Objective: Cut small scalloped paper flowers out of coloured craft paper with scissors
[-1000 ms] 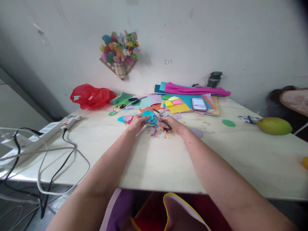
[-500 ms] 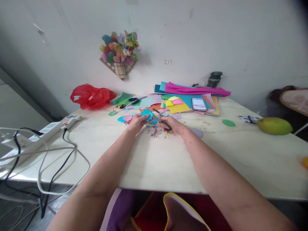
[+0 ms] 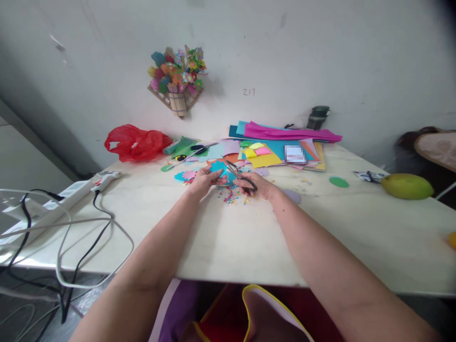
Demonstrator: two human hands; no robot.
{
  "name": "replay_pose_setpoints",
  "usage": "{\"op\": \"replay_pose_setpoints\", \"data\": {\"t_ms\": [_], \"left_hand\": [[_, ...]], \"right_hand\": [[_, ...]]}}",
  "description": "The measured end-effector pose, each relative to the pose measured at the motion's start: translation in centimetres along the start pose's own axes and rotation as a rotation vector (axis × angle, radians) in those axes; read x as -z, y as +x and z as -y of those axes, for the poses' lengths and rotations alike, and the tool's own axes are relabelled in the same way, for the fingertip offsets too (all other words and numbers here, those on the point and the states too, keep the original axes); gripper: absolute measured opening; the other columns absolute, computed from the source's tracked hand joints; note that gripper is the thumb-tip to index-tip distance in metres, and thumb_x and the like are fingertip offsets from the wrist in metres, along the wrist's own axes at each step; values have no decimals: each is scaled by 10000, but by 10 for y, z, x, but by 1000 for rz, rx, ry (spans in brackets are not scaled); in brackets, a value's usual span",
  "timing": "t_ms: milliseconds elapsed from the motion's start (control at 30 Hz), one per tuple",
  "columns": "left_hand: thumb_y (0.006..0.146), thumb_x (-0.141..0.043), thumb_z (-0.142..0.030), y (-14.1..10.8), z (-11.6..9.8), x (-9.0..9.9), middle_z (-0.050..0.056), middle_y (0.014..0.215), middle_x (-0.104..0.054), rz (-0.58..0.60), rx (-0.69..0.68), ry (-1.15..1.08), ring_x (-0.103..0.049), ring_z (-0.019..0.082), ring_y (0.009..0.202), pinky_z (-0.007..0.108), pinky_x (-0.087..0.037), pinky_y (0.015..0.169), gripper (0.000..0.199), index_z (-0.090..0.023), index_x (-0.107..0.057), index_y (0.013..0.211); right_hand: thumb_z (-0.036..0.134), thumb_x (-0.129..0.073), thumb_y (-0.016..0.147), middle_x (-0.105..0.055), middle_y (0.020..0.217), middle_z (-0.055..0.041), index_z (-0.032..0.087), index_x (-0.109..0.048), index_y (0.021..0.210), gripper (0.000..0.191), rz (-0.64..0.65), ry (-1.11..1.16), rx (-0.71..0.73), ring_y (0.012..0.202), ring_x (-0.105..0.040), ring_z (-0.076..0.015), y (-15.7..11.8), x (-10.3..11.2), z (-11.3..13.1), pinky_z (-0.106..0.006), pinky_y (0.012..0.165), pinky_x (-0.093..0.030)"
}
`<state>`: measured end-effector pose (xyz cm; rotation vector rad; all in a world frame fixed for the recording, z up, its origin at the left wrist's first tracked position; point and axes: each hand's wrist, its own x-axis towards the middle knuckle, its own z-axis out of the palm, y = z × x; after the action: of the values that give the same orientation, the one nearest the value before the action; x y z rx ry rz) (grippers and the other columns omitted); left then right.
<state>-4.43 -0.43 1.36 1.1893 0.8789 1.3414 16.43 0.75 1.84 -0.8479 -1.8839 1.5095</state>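
My left hand [image 3: 205, 181] pinches a blue scalloped paper piece [image 3: 218, 167], which looks like a flower cutout, by its lower edge. In my right hand [image 3: 259, 186] is a pair of dark-handled scissors [image 3: 251, 183], fingers closed round the handles. The scissors' blades point up and left, beside the right edge of the blue piece; whether they touch it I cannot tell. Small coloured paper scraps [image 3: 233, 195] lie scattered on the table below the hands. Blue and pink scalloped cutouts [image 3: 188, 176] rest just left of my left hand.
Behind the hands lie paper sheets [image 3: 265, 161], a second pair of scissors [image 3: 198, 149] and a red plastic bag [image 3: 137, 144]. A yellow-green fruit [image 3: 406, 186] and a green oval [image 3: 338, 182] are at right. Power strips [image 3: 76, 194] with cables occupy the left.
The blue piece has turned a little in my left hand and shows more of its face. The scissors' blades have shifted slightly and point more to the upper left.
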Motion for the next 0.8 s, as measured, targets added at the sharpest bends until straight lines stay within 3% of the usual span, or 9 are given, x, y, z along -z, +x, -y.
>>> {"op": "replay_pose_setpoints", "data": {"t_ms": [167, 267, 467, 800], "left_hand": [[620, -795, -377, -2, -1, -2, 53, 659, -696, 52, 19, 46, -660, 168, 540, 266, -534, 556, 375, -123, -596, 811], [620, -796, -347, -3, -2, -3, 62, 715, -707, 56, 21, 32, -682, 182, 612, 290, -554, 620, 352, -113, -625, 819], [585, -815, -299, -2, 1, -4, 74, 780, -718, 20, -18, -7, -698, 230, 766, 377, -546, 822, 293, -102, -692, 763], [555, -829, -270, -2, 3, -4, 54, 745, -703, -24, -25, -57, -684, 202, 747, 404, -542, 864, 264, -107, -706, 721]], "right_hand": [[417, -666, 756, -599, 593, 15, 146, -542, 787, 300, 17, -12, 14, 409, -503, -50, 2, 2, -3, -152, 323, -276], [408, -683, 743, -617, 598, 8, 146, -542, 785, 301, 13, -12, 10, 413, -515, -56, 3, 2, -2, -152, 320, -282], [386, -701, 727, -595, 552, 21, 152, -522, 726, 295, -11, 23, -3, 391, -506, -55, 2, -2, 1, -152, 313, -275], [410, -697, 727, -579, 546, 36, 158, -526, 741, 305, -8, 9, 10, 385, -492, -49, 5, -1, -6, -151, 318, -275]]}}
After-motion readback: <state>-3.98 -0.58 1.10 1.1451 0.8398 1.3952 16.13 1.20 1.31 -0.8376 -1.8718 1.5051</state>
